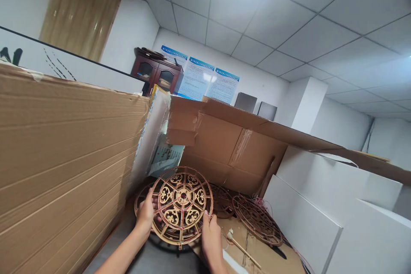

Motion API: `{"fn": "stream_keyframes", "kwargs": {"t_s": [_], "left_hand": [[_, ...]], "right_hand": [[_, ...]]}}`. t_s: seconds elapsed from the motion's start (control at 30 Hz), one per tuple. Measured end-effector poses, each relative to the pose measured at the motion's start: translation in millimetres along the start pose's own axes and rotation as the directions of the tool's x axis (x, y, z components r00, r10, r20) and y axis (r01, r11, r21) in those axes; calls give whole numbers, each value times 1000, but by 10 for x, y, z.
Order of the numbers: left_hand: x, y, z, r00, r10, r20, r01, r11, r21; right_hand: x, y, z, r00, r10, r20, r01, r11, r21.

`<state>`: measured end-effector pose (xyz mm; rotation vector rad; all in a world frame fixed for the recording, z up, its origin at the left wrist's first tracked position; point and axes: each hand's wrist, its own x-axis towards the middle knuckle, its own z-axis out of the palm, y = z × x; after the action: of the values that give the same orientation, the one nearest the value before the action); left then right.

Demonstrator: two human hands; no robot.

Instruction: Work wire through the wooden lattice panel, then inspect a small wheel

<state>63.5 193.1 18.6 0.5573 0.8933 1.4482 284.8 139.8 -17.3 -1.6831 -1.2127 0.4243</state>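
Note:
A round gold-coloured openwork metal frame (182, 196), with scrollwork between its spokes and a hub at the centre, is held up and tilted towards me. Reddish wires or lines run along its rings and spokes. My left hand (147, 212) grips the rim at the left, fingers passing behind it. My right hand (210, 233) is closed on the lower right rim, thumb on the near face. Under and behind the frame, darker round openwork frames show in part. Another round brown frame (257, 219) lies to the right on cardboard, with thin reddish wires at its far edge.
A wooden-handled brush-like tool (242, 248) lies on the cardboard right of my hands. A tall cardboard wall (64, 158) stands at left, a cardboard panel (221, 141) behind, and white boards (308, 209) at right. Further back are a dark red cabinet and blue-headed posters.

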Motion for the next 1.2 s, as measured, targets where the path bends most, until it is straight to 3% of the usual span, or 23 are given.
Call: {"fn": "stream_keyframes", "kwargs": {"t_s": [0.2,0.73,0.97,1.2], "left_hand": [[4,3,48,999,4,-54,-1,999,49],[178,-156,-66,994,110,23,-113,976,185],[105,-113,-41,992,116,52,-124,974,188],[94,-107,-41,994,112,15,-112,966,234]], "right_hand": [[13,-20,-34,998,41,47,-37,996,-82],[19,37,2,1000,-16,7,17,999,-52],[29,49,-3,999,-26,33,28,998,-62],[14,29,-18,1000,-12,26,15,996,-86]]}}
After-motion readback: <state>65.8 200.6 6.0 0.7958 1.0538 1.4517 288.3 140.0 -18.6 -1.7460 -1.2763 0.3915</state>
